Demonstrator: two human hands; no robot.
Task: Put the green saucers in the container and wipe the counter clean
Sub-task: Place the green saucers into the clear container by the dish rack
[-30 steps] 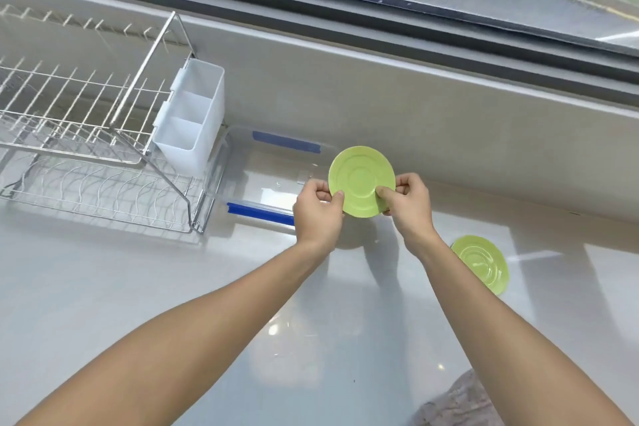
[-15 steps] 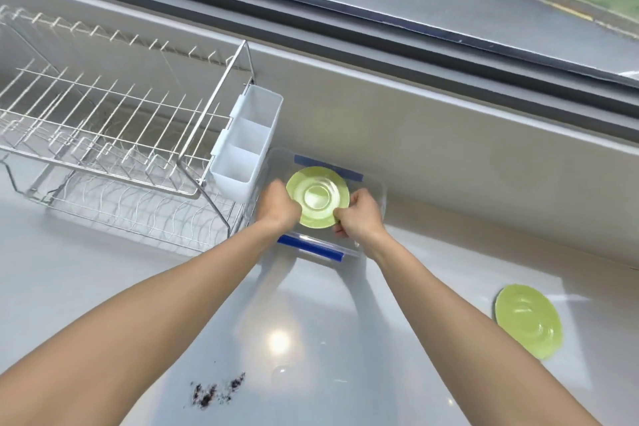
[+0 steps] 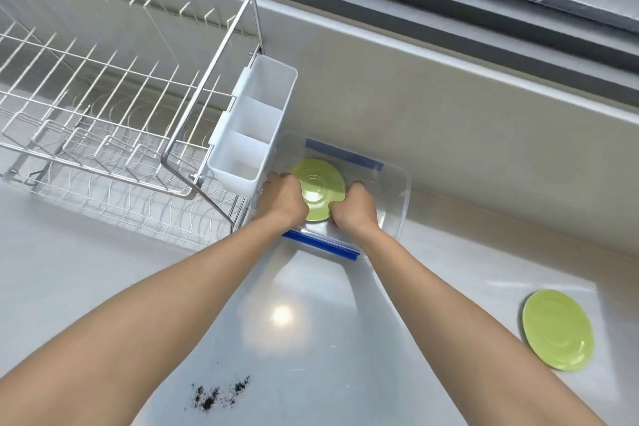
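Observation:
A green saucer [image 3: 320, 187] is low inside the clear plastic container [image 3: 397, 197], which has blue clips on its near and far rims. My left hand [image 3: 285, 199] grips the saucer's left edge and my right hand [image 3: 352, 209] grips its right edge, both reaching over the near rim. Whether the saucer touches the bottom I cannot tell. A second green saucer [image 3: 557, 328] lies flat on the white counter [image 3: 311, 322] to the right. A small patch of dark crumbs [image 3: 219, 394] sits on the counter near me.
A wire dish rack [image 3: 103, 135] stands at the left, with a white cutlery holder [image 3: 252, 124] hung on its side right next to the container. A raised ledge and window frame [image 3: 449, 55] run along the back.
Both hands carried the saucer from above the counter leftward and down into the container. The view shifted, so the crumbs came into sight.

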